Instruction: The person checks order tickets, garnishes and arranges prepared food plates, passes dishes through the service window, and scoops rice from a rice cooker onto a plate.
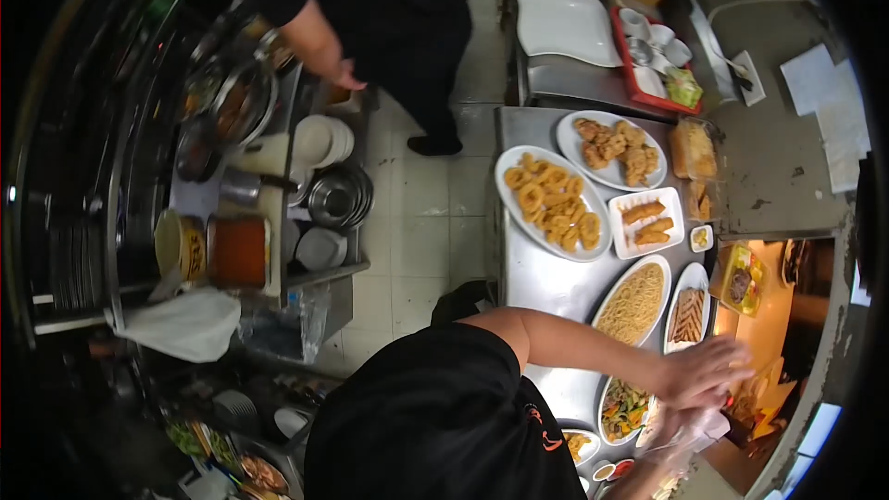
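My left hand (702,372) reaches over the right end of the steel counter, fingers stretched out and somewhat blurred. Just below it, my right hand (676,440) is blurred and partly covered by clear plastic; its fingers cannot be made out. The two hands are close together, near the serving window. Beneath and beside them lie an oval plate of noodles (633,302), an oval plate of stir-fried vegetables (622,409) and a narrow plate of sliced food (687,318). Small sauce cups (604,472) stand by my right forearm.
Plates of fried rings (556,204) and fried pieces (616,150), and a square dish of rolls (647,222), stand farther up the counter. Above are a white platter (567,26) and a red tray (639,83). A co-worker (389,18) stands near the shelves with stacked bowls (340,196).
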Tool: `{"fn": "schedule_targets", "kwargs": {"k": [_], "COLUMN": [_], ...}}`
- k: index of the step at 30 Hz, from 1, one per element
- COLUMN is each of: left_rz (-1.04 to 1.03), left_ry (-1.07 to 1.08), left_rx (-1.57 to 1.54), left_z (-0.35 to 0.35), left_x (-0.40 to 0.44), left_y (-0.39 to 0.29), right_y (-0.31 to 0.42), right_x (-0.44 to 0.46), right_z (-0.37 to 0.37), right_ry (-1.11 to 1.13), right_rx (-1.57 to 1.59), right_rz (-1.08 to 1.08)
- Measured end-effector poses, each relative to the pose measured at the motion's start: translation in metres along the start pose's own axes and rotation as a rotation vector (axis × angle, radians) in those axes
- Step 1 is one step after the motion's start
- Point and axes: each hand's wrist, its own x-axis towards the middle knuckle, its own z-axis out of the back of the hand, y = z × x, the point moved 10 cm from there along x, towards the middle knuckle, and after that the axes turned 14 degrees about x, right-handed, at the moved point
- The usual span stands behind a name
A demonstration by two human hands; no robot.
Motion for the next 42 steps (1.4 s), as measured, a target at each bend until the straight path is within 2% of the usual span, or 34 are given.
{"fn": "schedule_targets", "kwargs": {"k": [1, 3, 7, 9, 10, 11, 13, 14, 16, 18, 20, 24, 26, 28, 31, 34, 36, 39, 41, 42], "left_rz": [0.019, 0.011, -0.193, -0.367, -0.459, -0.458, -0.187, 0.017, 0.279, 0.469, 0.533, 0.868, 0.95, 0.916, 0.583, 0.227, 0.221, -0.128, -0.337, -0.296], "left_ry": [0.163, 0.471, 0.463, 0.499, 0.515, 0.571, 0.784, 0.767, 0.769, 0.818, 0.58, 0.146, -0.135, -0.398, -0.821, -0.774, -0.786, -0.887, -0.988, -1.086], "left_rx": [-0.038, 0.077, -0.204, 0.127, 0.297, 0.332, 0.139, 0.071, 0.145, 0.419, 0.527, 0.77, 0.755, 0.564, -0.321, -1.015, -0.96, -0.857, -0.62, -0.327], "left_z": [-0.004, -0.04, -0.022, -0.014, -0.009, -0.003, 0.02, 0.034, 0.084, 0.158, 0.244, 0.409, 0.482, 0.547, 0.607, 0.616, 0.629, 0.71, 0.767, 0.783], "left_x": [-0.02, -0.072, -0.112, -0.138, -0.152, -0.165, -0.203, -0.233, -0.285, -0.303, -0.309, -0.303, -0.287, -0.285, -0.269, -0.241, -0.235, -0.243, -0.254, -0.257], "left_y": [-0.014, -0.034, -0.093, -0.113, -0.12, -0.121, -0.104, -0.087, -0.055, -0.054, -0.062, -0.073, -0.08, -0.067, -0.055, -0.035, -0.025, -0.033, -0.058, -0.07], "right_y": [-0.015, -0.028, 0.005, 0.028, 0.038, 0.048, 0.072, 0.072, 0.062, 0.058, 0.045, 0.025, 0.013, -0.005, -0.044, -0.101, -0.151, -0.234, -0.287, -0.309], "right_x": [-0.023, -0.054, -0.08, -0.092, -0.098, -0.107, -0.121, -0.116, -0.116, -0.141, -0.16, -0.187, -0.199, -0.21, -0.224, -0.24, -0.253, -0.279, -0.303, -0.313], "right_z": [0.003, 0.003, 0.01, 0.013, 0.012, 0.012, 0.029, 0.049, 0.075, 0.084, 0.085, 0.08, 0.066, 0.042, -0.011, -0.082, -0.136, -0.201, -0.227, -0.238], "right_ry": [-0.002, -0.002, -0.08, -0.01, 0.147, 0.305, 0.621, 0.721, 0.918, 1.123, 1.108, 0.986, 0.948, 0.923, 0.893, 0.881, 0.892, 0.899, 0.863, 0.846], "right_rx": [0.047, 0.147, 0.383, 0.558, 0.701, 0.834, 1.097, 1.063, 0.989, 0.901, 0.807, 0.628, 0.546, 0.464, 0.341, 0.213, 0.125, -0.01, -0.099, -0.14], "right_rz": [-0.052, -0.123, -0.143, -0.147, -0.167, -0.207, -0.273, -0.269, -0.276, -0.288, -0.285, -0.324, -0.363, -0.401, -0.49, -0.637, -0.76, -0.985, -1.145, -1.215]}}
